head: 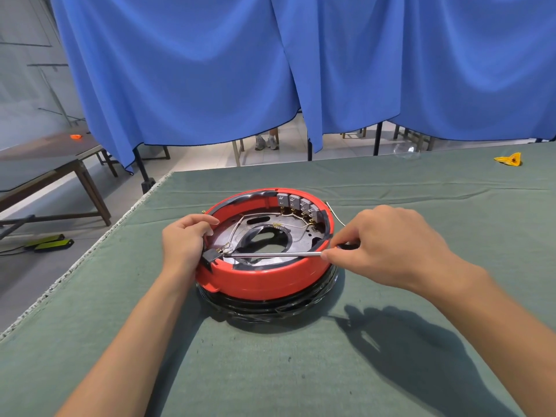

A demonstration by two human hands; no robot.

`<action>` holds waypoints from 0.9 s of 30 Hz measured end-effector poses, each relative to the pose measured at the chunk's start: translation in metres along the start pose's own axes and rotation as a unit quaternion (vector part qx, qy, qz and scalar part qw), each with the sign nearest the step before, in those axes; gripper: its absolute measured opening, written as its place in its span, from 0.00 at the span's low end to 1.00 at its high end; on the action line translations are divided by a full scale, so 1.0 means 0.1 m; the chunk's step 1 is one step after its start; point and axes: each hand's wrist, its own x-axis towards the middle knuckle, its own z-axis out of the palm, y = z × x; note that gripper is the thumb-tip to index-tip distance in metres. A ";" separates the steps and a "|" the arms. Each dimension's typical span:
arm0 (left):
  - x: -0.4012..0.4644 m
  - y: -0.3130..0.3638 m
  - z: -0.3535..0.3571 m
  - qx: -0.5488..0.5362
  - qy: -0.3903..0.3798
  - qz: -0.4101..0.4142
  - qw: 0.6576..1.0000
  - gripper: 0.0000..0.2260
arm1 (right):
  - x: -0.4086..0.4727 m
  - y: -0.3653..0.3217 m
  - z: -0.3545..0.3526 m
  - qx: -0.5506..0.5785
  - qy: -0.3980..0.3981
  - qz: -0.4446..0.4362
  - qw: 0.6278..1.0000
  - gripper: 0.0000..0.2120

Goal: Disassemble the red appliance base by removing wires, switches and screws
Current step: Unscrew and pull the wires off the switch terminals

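The round red appliance base lies upside down on the green table cloth, its open inside facing up. Inside sit a metal plate, thin white wires and a row of grey switches at the far rim. My left hand grips the left rim, fingers curled over the edge beside a black connector block. My right hand holds a screwdriver by its dark handle; the long metal shaft lies across the base with its tip at the brass terminals next to the black block.
The green cloth-covered table ends at its left edge and far edge. A yellow scrap and a clear plastic piece lie at the far right. Blue curtains hang behind. A brown table stands at left.
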 end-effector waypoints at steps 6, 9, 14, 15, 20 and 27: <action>0.01 -0.01 0.00 -0.001 -0.003 -0.005 1.000 0.17 | 0.00 -0.06 0.01 -0.005 0.015 0.011 1.000 0.11; 0.00 0.00 -0.01 -0.004 0.002 -0.006 1.000 0.17 | 0.00 -0.10 0.02 -0.017 0.027 0.058 0.998 0.11; 0.01 -0.03 -0.01 -0.014 -0.004 -0.005 1.000 0.18 | 0.00 0.05 -0.03 -0.026 0.011 0.089 0.996 0.14; 0.01 -0.03 -0.01 -0.018 -0.002 -0.004 1.000 0.19 | 0.01 0.05 -0.03 -0.020 0.009 0.077 0.997 0.13; 0.00 -0.01 -0.01 -0.014 0.000 -0.009 1.000 0.17 | 0.01 0.00 0.03 -0.009 0.019 0.046 0.999 0.13; -0.02 0.01 -0.01 -0.004 -0.005 0.001 1.000 0.15 | 0.04 0.06 0.15 -0.001 0.027 0.076 0.997 0.17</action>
